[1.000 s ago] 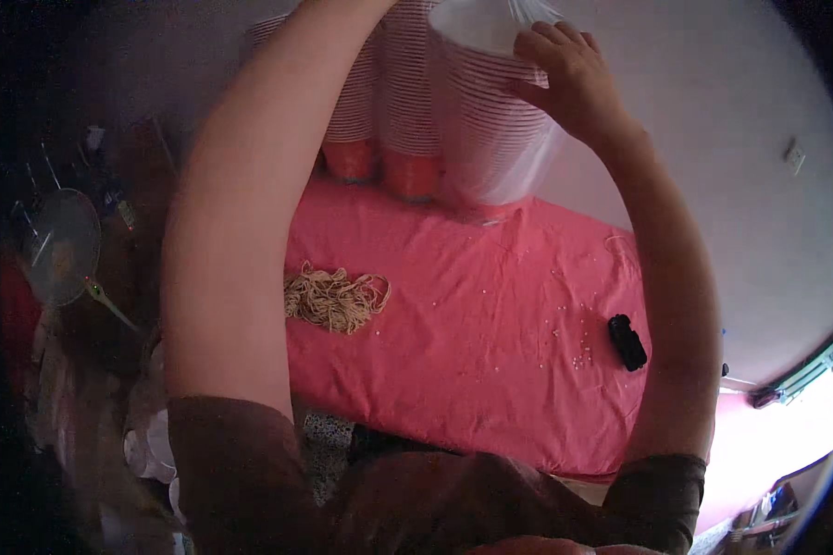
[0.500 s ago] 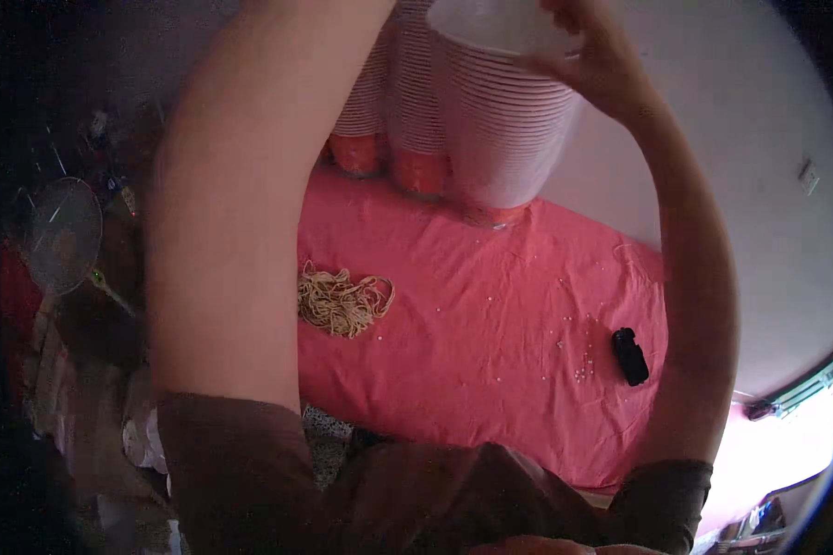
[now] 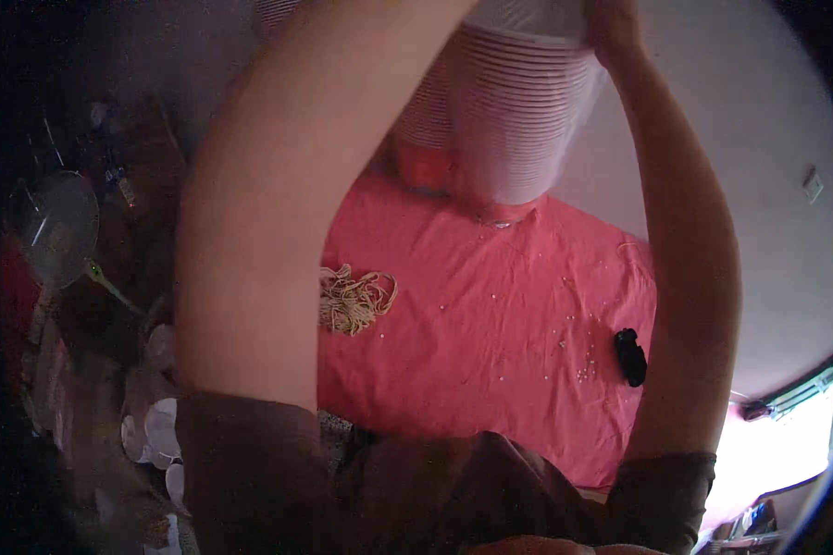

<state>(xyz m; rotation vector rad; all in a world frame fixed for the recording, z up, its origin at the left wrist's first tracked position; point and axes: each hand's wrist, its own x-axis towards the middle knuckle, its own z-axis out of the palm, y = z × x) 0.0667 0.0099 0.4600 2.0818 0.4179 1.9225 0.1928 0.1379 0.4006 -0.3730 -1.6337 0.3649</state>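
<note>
counter under pink cloth; tall stack of white tubs standing at far side; right hand at stack's upper rim, cannot tell if gripping; left hand out of view; tan string heap nearer; black object at right.

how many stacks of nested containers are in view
3 visible: a front stack by the right hand, a second stack at its left, and a third stack barely showing beyond the left arm, which may hide more.
</note>
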